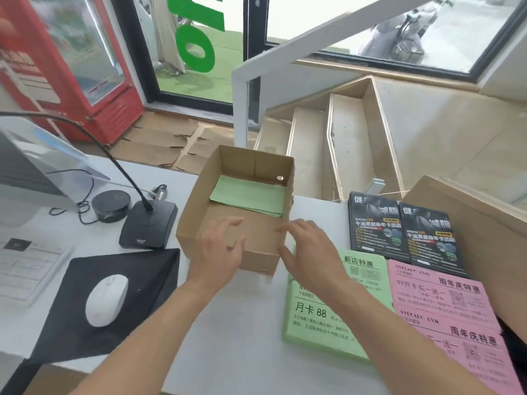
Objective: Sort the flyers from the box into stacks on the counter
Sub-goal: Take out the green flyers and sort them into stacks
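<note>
Plain brown cardboard box [225,212] holding pale green paper flyers [251,198], green printed flyer stack [319,317], pink printed flyer stack [447,303], black glossy photo flyers [399,229], white worktop [245,323], white computer mouse [107,299], black mouse mat [71,309]

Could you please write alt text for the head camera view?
Two open hands, left hand and right hand, reach over the near edge of a cardboard box holding only green flyers. On the white counter to its right lie a green stack, a pink stack and black flyers.
</note>
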The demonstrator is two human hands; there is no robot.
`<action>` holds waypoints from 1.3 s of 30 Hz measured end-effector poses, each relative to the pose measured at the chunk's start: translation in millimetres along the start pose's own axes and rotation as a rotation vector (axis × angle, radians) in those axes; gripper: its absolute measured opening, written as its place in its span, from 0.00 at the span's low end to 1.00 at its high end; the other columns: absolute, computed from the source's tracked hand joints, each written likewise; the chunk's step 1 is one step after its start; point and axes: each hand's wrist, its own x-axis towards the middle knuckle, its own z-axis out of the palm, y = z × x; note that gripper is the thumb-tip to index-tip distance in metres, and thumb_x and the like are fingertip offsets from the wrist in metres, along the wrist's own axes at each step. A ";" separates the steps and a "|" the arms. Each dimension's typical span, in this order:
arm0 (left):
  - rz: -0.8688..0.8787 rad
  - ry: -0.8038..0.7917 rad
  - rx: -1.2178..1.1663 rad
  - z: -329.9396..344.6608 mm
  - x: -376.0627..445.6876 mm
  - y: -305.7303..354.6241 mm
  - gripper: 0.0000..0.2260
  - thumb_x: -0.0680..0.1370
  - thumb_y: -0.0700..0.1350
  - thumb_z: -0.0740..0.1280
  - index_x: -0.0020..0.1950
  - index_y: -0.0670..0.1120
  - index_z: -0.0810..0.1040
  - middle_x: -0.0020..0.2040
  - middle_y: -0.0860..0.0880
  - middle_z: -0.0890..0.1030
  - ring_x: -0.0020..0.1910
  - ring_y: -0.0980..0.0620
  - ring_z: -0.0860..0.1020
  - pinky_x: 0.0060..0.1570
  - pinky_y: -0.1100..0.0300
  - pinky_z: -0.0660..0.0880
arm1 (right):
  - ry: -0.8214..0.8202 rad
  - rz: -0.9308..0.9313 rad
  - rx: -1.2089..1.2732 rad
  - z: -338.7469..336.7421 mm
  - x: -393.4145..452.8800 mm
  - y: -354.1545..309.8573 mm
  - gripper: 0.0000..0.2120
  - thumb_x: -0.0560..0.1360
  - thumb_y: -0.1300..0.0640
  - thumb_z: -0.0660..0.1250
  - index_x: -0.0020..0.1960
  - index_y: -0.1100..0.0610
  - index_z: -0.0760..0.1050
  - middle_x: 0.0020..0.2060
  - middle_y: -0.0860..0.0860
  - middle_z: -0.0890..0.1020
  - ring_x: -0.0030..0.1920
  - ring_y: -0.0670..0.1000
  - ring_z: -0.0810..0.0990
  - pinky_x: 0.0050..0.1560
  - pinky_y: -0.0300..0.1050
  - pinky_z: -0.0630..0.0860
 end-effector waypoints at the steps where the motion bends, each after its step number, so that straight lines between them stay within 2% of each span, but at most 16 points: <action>1: 0.018 0.014 0.050 -4.0 14.5 -9.7 0.16 0.76 0.39 0.73 0.64 0.47 0.79 0.59 0.53 0.80 0.61 0.53 0.75 0.64 0.55 0.72 | -0.040 -0.020 -0.004 6.0 18.5 -8.2 0.16 0.79 0.51 0.67 0.67 0.48 0.75 0.62 0.45 0.78 0.64 0.50 0.72 0.66 0.48 0.69; 4: 0.028 -0.045 0.199 -13.6 54.5 -32.8 0.22 0.75 0.41 0.74 0.69 0.46 0.75 0.65 0.49 0.77 0.65 0.49 0.74 0.67 0.53 0.71 | -0.184 -0.018 -0.046 30.5 76.8 -23.6 0.21 0.79 0.51 0.66 0.72 0.49 0.70 0.67 0.47 0.75 0.69 0.51 0.70 0.66 0.49 0.70; 8: 0.017 -0.117 0.320 -13.0 67.8 -46.4 0.27 0.76 0.47 0.72 0.74 0.47 0.69 0.71 0.50 0.73 0.71 0.49 0.69 0.73 0.52 0.66 | -0.295 0.043 -0.066 73.2 145.6 -18.9 0.26 0.78 0.54 0.67 0.75 0.52 0.66 0.70 0.51 0.73 0.69 0.55 0.72 0.62 0.51 0.74; 11: -0.098 -0.091 0.274 -9.1 65.1 -47.8 0.31 0.78 0.51 0.69 0.79 0.49 0.62 0.77 0.50 0.67 0.78 0.51 0.61 0.76 0.54 0.58 | -0.412 0.058 -0.164 102.3 182.9 -5.6 0.28 0.78 0.54 0.68 0.76 0.54 0.65 0.70 0.54 0.72 0.70 0.57 0.71 0.64 0.53 0.73; 13: -0.151 -0.063 0.195 -10.1 65.6 -40.7 0.33 0.79 0.50 0.68 0.81 0.50 0.58 0.79 0.50 0.63 0.80 0.51 0.57 0.78 0.54 0.56 | -0.463 0.011 -0.270 108.1 197.0 2.7 0.29 0.77 0.51 0.68 0.76 0.53 0.64 0.69 0.55 0.71 0.69 0.59 0.69 0.65 0.55 0.73; 15: -0.186 -0.040 0.163 -10.5 67.3 -41.2 0.34 0.79 0.49 0.69 0.81 0.51 0.57 0.79 0.49 0.64 0.80 0.51 0.57 0.77 0.55 0.57 | -0.496 -0.065 -0.377 110.8 215.9 4.3 0.31 0.76 0.47 0.70 0.75 0.52 0.64 0.68 0.55 0.72 0.66 0.60 0.71 0.62 0.57 0.75; 18: -0.132 0.004 0.248 -5.4 65.1 -41.4 0.35 0.76 0.49 0.72 0.80 0.49 0.61 0.75 0.47 0.70 0.77 0.48 0.64 0.74 0.52 0.63 | -0.536 -0.144 -0.535 105.9 238.0 3.3 0.34 0.74 0.48 0.72 0.75 0.51 0.63 0.64 0.55 0.73 0.61 0.61 0.75 0.56 0.54 0.76; 20: -0.115 0.027 0.303 -0.9 65.3 -42.8 0.36 0.74 0.49 0.73 0.79 0.48 0.63 0.73 0.46 0.73 0.75 0.47 0.67 0.72 0.51 0.66 | -0.517 -0.177 -0.607 105.7 243.8 2.2 0.33 0.73 0.50 0.73 0.75 0.51 0.64 0.62 0.55 0.73 0.58 0.62 0.77 0.51 0.53 0.76; 22: -0.121 0.007 0.339 -0.1 67.5 -43.7 0.37 0.75 0.51 0.72 0.80 0.48 0.61 0.73 0.47 0.73 0.75 0.48 0.68 0.73 0.52 0.65 | -0.450 -0.199 -0.621 111.7 239.5 1.0 0.27 0.75 0.55 0.69 0.72 0.53 0.65 0.58 0.56 0.74 0.54 0.62 0.78 0.45 0.53 0.74; 24: -0.128 -0.018 0.354 0.3 68.4 -44.2 0.38 0.75 0.52 0.71 0.81 0.48 0.58 0.73 0.47 0.73 0.76 0.48 0.67 0.74 0.53 0.62 | -0.344 -0.169 -0.577 119.4 231.4 1.2 0.20 0.76 0.61 0.63 0.67 0.55 0.66 0.54 0.56 0.75 0.51 0.62 0.79 0.40 0.52 0.69; 26: -0.125 -0.037 0.367 0.5 68.5 -44.0 0.38 0.76 0.53 0.70 0.82 0.48 0.56 0.74 0.47 0.72 0.76 0.48 0.66 0.75 0.53 0.61 | -0.273 -0.100 -0.512 123.3 226.0 2.4 0.18 0.75 0.64 0.61 0.64 0.55 0.67 0.52 0.55 0.78 0.50 0.63 0.80 0.40 0.52 0.69; 30: -0.122 -0.080 0.406 0.0 69.3 -44.6 0.38 0.76 0.54 0.69 0.82 0.48 0.57 0.74 0.48 0.72 0.77 0.49 0.65 0.76 0.53 0.60 | -0.256 -0.029 -0.463 116.8 227.9 3.5 0.19 0.74 0.64 0.60 0.63 0.54 0.68 0.50 0.54 0.82 0.47 0.63 0.81 0.40 0.51 0.70; 33: -0.126 -0.078 0.396 -1.5 69.6 -42.9 0.38 0.77 0.54 0.69 0.82 0.48 0.56 0.74 0.48 0.72 0.77 0.49 0.65 0.76 0.53 0.60 | -0.193 0.075 -0.360 107.2 228.1 -3.1 0.20 0.72 0.64 0.60 0.62 0.52 0.73 0.48 0.56 0.84 0.48 0.63 0.81 0.43 0.51 0.70; 36: -0.130 -0.066 0.371 -2.0 69.7 -41.5 0.38 0.78 0.55 0.68 0.83 0.49 0.52 0.76 0.48 0.70 0.78 0.50 0.63 0.76 0.54 0.58 | -0.094 0.230 -0.180 93.4 227.1 -17.2 0.18 0.70 0.61 0.61 0.56 0.47 0.79 0.42 0.54 0.84 0.47 0.62 0.81 0.44 0.48 0.71; 39: -0.137 -0.041 0.321 -3.7 70.6 -40.1 0.41 0.78 0.56 0.67 0.83 0.49 0.46 0.78 0.47 0.67 0.79 0.49 0.61 0.77 0.54 0.58 | -0.032 0.293 -0.009 68.0 219.9 -33.5 0.15 0.67 0.60 0.62 0.48 0.48 0.81 0.38 0.49 0.83 0.42 0.57 0.82 0.41 0.47 0.77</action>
